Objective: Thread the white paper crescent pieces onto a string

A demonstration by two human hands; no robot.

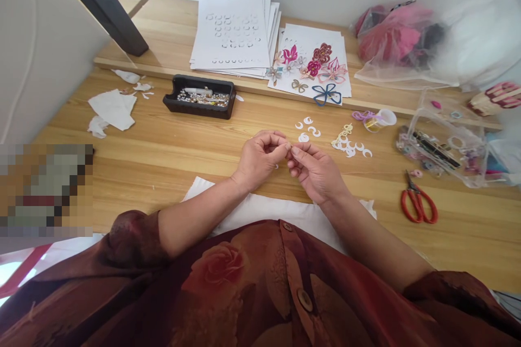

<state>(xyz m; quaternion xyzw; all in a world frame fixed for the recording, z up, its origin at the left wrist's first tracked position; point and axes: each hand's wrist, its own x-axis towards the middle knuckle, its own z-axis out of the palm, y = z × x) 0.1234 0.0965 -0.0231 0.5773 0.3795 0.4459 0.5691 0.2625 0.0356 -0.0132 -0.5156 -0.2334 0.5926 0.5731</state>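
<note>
My left hand point(262, 157) and my right hand point(315, 168) meet above the wooden table, thumbs and fingertips pinched together. Whatever lies between the fingertips is too small and hidden to name. Just beyond them are several white paper crescents point(315, 131). To the right of my right hand lies another group of white crescents point(350, 147), with pale yellow cord point(345, 133) at its edge. A small white piece point(276, 166) shows beneath my left hand. Under my forearms a white cloth point(260, 209) is spread along the table's front edge.
A black tray point(199, 113) holds beads. Red-handled scissors point(419, 206) lie at right, near a clear plastic box point(443, 157) of supplies. Paper sheets point(230, 5) and fabric flowers point(314, 68) rest on the raised back shelf. White scraps point(114, 108) lie at left.
</note>
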